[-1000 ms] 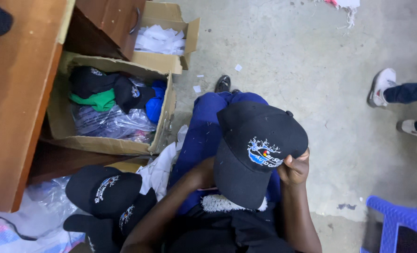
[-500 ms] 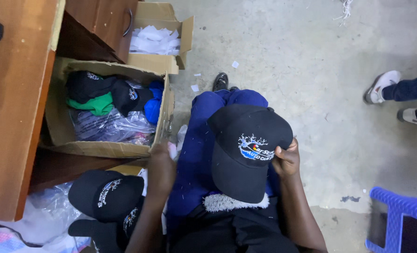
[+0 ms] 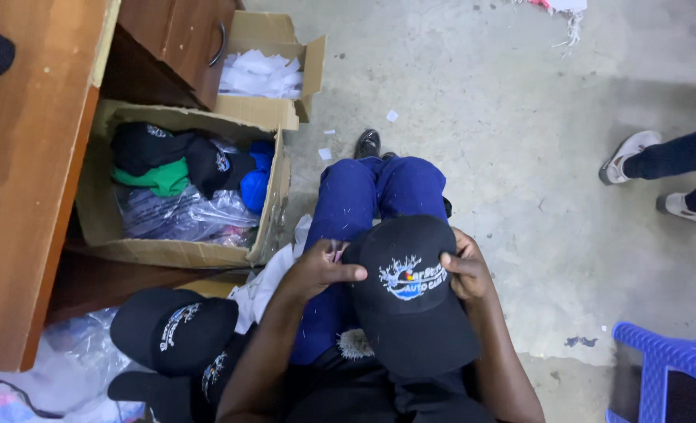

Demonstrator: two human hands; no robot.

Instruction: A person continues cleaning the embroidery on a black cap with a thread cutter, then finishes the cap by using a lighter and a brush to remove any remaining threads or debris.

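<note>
Black cap (image 3: 411, 301) sits on the lap, crown away, brim toward the body (long axis front-to-back). Right hand (image 3: 464, 269) grips its right edge; left hand (image 3: 322, 270) pinches the left rim, fingers closed. Both hands touch it, flanking. More caps (image 3: 172, 329) lie left, by the cardboard box (image 3: 168, 252).

– What's cut off at the right edge?
– A bystander's legs (image 3: 681, 157), gone above the shins, and a blue plastic stool (image 3: 661, 376) in the lower right corner.
– And the black cap (image 3: 411, 298)?
– Its brim hides the lap beneath. The left hand (image 3: 320, 270) covers something small and pinkish; too tiny to tell.
</note>
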